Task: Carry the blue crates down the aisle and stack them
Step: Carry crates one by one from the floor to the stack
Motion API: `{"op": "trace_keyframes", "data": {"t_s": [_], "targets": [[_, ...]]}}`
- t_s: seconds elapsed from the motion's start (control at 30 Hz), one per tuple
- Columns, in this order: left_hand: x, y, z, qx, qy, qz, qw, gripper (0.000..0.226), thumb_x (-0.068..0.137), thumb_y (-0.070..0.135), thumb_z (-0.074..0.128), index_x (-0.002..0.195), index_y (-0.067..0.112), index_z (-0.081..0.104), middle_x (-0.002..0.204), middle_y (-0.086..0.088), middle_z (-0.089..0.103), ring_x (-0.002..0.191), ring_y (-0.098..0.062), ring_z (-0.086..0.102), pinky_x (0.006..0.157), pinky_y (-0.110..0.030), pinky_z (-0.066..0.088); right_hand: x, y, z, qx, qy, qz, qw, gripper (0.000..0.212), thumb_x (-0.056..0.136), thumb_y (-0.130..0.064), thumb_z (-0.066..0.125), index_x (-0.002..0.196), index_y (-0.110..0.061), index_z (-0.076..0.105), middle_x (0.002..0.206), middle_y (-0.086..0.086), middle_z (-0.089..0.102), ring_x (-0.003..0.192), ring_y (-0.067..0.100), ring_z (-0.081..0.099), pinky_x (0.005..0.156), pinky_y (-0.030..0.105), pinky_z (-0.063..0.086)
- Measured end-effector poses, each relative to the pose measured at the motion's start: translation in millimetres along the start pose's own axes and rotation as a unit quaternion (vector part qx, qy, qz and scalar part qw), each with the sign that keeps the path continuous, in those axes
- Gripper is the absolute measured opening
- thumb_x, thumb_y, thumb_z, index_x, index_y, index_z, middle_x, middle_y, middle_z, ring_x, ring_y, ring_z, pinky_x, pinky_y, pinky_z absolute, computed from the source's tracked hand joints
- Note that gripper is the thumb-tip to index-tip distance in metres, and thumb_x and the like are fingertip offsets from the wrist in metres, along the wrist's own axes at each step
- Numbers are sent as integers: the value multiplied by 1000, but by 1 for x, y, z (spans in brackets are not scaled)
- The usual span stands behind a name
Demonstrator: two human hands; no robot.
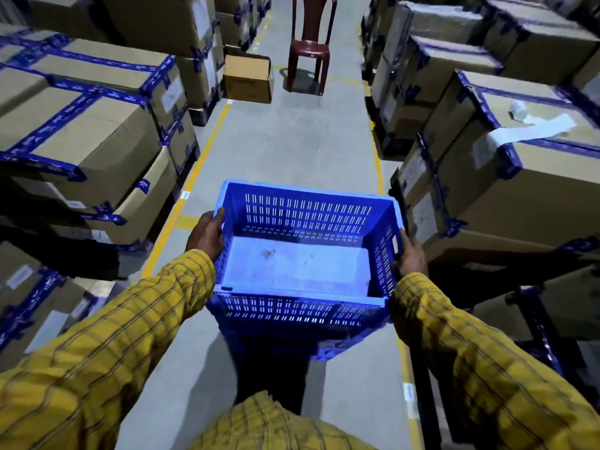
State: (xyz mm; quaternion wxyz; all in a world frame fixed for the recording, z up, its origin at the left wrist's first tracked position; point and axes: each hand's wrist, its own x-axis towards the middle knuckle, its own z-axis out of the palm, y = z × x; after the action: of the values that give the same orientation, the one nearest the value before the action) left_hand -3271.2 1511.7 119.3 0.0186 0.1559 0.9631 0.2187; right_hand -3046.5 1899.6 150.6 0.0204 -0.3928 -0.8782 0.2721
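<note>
Crate: a blue crate [305, 254] with slotted walls is being held up above the grey aisle floor [292, 141], level, in front of the person's body; its pale bottom panel is showing some small stains.
Second crate: a further blue edge is being glimpsed beneath the held crate, possibly another crate nested under it, though this cannot be told for sure.
Left hand: the left hand [206, 235] is being curled over the crate's left rim, thumb on top, gripping the wall.
Right hand: the right hand [410, 254] is being pressed to the crate's right wall with fingers wrapped at the handle slot, holding it.
Sleeves: both arms are being covered by yellow checked sleeves [130, 319].
Aisle: the floor is being bordered by yellow lines [194, 170] on both sides.
Surroundings: cardboard boxes [81, 131] bound in blue tape are being stacked along both sides.
Far end: a dark red plastic chair [310, 47] is standing in the aisle, well apart from the crate, with a small open carton [248, 77] just beside it.
</note>
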Motion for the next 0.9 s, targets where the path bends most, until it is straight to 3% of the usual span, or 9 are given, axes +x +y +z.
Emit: {"op": "trace_keyframes", "data": {"t_s": [0.1, 0.17, 0.33, 0.37, 0.43, 0.53, 0.73, 0.83, 0.9], "targets": [[11, -11, 9, -58, -19, -6, 998, 44, 101, 25, 47, 144, 20, 43, 135, -14, 51, 109, -33, 57, 87, -35, 44, 8, 0, 8, -19, -1, -1, 1000, 85, 83, 11, 59, 154, -23, 26, 149, 20, 32, 132, 43, 38, 112, 52, 32], [19, -21, 16, -19, -11, 15, 1000, 42, 102, 41, 40, 142, 29, 42, 131, -8, 53, 103, -29, 59, 81, -30, 39, 14, -3, 7, -8, -10, 17, 1000, 87, 83, 12, 60, 155, -24, 25, 149, 21, 32, 134, 43, 36, 113, 52, 30], [8, 0, 9, 14, 21, 39, 999, 51, 93, 70, 35, 123, 33, 51, 107, -4, 63, 89, -29, 61, 72, -35, 41, 17, -2, 4, -20, -12, 21, 999, 91, 82, 12, 61, 155, -26, 23, 153, 19, 27, 138, 42, 33, 114, 52, 30], [6, 3, 9, 12, 24, 36, 999, 48, 95, 66, 38, 126, 31, 50, 111, -6, 62, 92, -31, 61, 74, -37, 44, 16, 0, 4, -16, -18, 26, 999, 92, 82, 14, 60, 155, -28, 23, 155, 18, 25, 139, 42, 31, 115, 52, 29], [5, 4, 7, -18, -17, -14, 1000, 44, 100, 37, 47, 142, 25, 42, 133, -12, 53, 109, -37, 58, 86, -41, 47, 15, 4, 4, 10, -25, 39, 999, 90, 83, 15, 56, 154, -31, 25, 157, 14, 23, 140, 41, 30, 115, 54, 28], [0, -2, 1, -28, -65, -1, 997, 68, 97, 13, 48, 156, 28, 17, 158, -6, 26, 130, -35, 46, 98, -41, 45, 13, 8, 2, 17, -37, 43, 998, 89, 86, 15, 54, 154, -33, 23, 159, 13, 19, 142, 40, 27, 116, 53, 28], [-9, -14, -10, -28, -145, 16, 989, 79, 97, 14, 48, 157, 28, -2, 165, 1, -1, 150, -23, 18, 112, -38, 35, 1, 12, -4, -21, -66, 33, 997, 90, 87, 9, 55, 154, -38, 16, 160, 13, 19, 140, 42, 30, 114, 56, 29], [-21, -21, -4, -33, -147, 15, 988, 78, 99, 12, 43, 156, 32, -6, 165, 1, 0, 147, -28, 25, 108, -43, 41, -9, 17, -4, -77, -63, 22, 995, 93, 88, 1, 56, 154, -41, 5, 152, 19, 32, 130, 45, 42, 107, 57, 37], [-33, -19, 1, -39, -129, 7, 991, 77, 99, 10, 40, 155, 34, -7, 164, -3, 11, 140, -33, 36, 99, -46, 46, -15, 21, -1, -74, -58, 15, 995, 95, 89, -4, 57, 153, -44, -1, 148, 20, 38, 124, 45, 49, 102, 57, 42]]}}
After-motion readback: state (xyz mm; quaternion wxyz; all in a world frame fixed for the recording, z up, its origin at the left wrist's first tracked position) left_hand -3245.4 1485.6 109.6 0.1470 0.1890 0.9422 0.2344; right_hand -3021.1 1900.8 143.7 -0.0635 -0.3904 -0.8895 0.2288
